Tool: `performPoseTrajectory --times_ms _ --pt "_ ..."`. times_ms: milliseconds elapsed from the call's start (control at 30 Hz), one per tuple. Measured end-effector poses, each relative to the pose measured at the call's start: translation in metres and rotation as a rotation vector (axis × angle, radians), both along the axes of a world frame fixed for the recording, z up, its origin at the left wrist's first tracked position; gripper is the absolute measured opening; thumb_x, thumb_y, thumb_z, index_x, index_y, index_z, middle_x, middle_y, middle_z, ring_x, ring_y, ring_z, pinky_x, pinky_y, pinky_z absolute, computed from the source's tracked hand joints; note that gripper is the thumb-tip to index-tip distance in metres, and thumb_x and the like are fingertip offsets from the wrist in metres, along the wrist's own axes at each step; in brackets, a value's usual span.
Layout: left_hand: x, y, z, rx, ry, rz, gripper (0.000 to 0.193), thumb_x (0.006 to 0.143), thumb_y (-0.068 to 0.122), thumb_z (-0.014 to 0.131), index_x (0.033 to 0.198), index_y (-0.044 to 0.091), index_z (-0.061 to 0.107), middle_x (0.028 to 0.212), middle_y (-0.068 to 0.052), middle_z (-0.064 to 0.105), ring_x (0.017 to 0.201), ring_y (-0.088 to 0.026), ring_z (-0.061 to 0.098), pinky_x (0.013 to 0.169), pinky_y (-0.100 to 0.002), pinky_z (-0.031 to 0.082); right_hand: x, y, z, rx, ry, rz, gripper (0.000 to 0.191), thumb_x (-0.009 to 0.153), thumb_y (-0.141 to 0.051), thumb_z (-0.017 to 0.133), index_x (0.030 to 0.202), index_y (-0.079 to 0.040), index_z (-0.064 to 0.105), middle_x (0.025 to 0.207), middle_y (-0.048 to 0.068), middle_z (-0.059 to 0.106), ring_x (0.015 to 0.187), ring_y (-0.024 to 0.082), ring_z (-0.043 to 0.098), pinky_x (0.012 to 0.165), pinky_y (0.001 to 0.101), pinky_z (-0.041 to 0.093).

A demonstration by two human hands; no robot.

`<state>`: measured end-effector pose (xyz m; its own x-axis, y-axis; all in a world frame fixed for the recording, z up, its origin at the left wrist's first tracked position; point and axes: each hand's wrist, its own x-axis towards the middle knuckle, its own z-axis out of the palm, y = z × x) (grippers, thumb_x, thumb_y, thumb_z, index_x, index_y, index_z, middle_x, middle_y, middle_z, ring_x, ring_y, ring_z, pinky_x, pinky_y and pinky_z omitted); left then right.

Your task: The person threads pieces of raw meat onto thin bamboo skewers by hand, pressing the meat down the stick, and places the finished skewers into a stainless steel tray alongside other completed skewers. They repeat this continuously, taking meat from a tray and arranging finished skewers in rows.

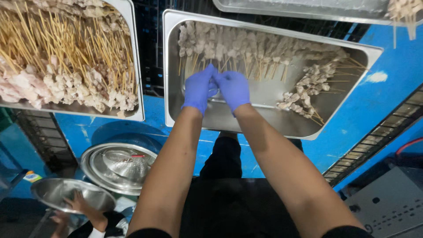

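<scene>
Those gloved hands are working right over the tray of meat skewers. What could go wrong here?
The skewers have bare stick ends toward the left hand and right hand; a tip might pierce a thin glove. The loose pile lies askew and could tangle. The steel tray overhangs the blue surface, so pressing down could tip it.

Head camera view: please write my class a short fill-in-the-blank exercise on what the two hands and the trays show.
1. Both hands, left hand and right hand, wear gloves of the colour ____.
2. The hands meet over a steel tray holding meat threaded on wooden ____.
3. The fuller tray of skewers lies to the person's ____.
4. At lower left, another person's hand touches a round metal ____.

Missing words: blue; skewers; left; bowl
</scene>
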<state>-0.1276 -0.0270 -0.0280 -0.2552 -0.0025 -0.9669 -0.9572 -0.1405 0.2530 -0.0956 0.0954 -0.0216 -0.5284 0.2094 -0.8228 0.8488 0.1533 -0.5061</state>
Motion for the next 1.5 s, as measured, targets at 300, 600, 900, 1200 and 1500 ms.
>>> performPoseTrajectory --times_ms 300,600,900,1200,1500 --pt "0.035 -0.003 0.033 0.068 -0.174 -0.030 0.036 0.095 0.044 0.056 0.108 0.015 0.073 0.093 0.002 0.075 0.083 -0.011 0.070 0.069 -0.028 0.052 -0.005 0.028 0.057 0.191 -0.087 0.331 0.040 0.087 -0.047 0.076 0.085 -0.008 0.076 0.078 0.015 0.072 0.072 0.030 0.068 0.066 0.0415 0.052" --pt "0.141 0.089 0.058 -0.012 0.005 0.048 0.042 0.101 0.038 0.058 0.083 0.004 0.074 0.061 -0.001 0.054 0.054 -0.012 0.051 0.050 -0.027 0.038 0.012 0.283 0.054 0.501 0.532 0.121 0.013 0.107 -0.016 0.070 0.106 -0.004 0.071 0.098 0.011 0.069 0.090 0.019 0.066 0.084 0.0322 0.054" --pt "0.150 0.359 0.101 0.488 0.085 -0.136 0.032 0.101 0.032 0.059 0.115 0.006 0.071 0.093 -0.003 0.073 0.069 -0.011 0.065 0.061 -0.025 0.050 -0.032 0.490 -0.003 0.937 0.037 0.615 0.096 0.062 -0.043 0.100 0.133 -0.001 0.050 0.118 0.027 0.064 0.105 0.049 0.063 0.084 0.0549 0.051" --pt "0.085 0.540 0.013 -0.157 0.460 -0.418 0.041 0.098 0.031 0.061 0.127 0.003 0.062 0.112 -0.021 0.068 0.099 -0.036 0.066 0.084 -0.042 0.049 -0.051 0.525 0.007 0.786 -0.237 0.801 0.036 0.094 -0.041 0.070 0.106 -0.007 0.071 0.108 0.022 0.072 0.102 0.044 0.067 0.088 0.0533 0.053" --pt "0.043 0.566 -0.012 0.307 0.075 0.016 0.037 0.098 0.035 0.056 0.122 0.008 0.065 0.101 -0.009 0.072 0.083 -0.020 0.067 0.069 -0.037 0.052 -0.055 0.570 0.005 0.459 0.056 0.979 0.028 0.109 -0.027 0.053 0.104 -0.001 0.064 0.096 0.025 0.070 0.091 0.046 0.066 0.078 0.0522 0.052"
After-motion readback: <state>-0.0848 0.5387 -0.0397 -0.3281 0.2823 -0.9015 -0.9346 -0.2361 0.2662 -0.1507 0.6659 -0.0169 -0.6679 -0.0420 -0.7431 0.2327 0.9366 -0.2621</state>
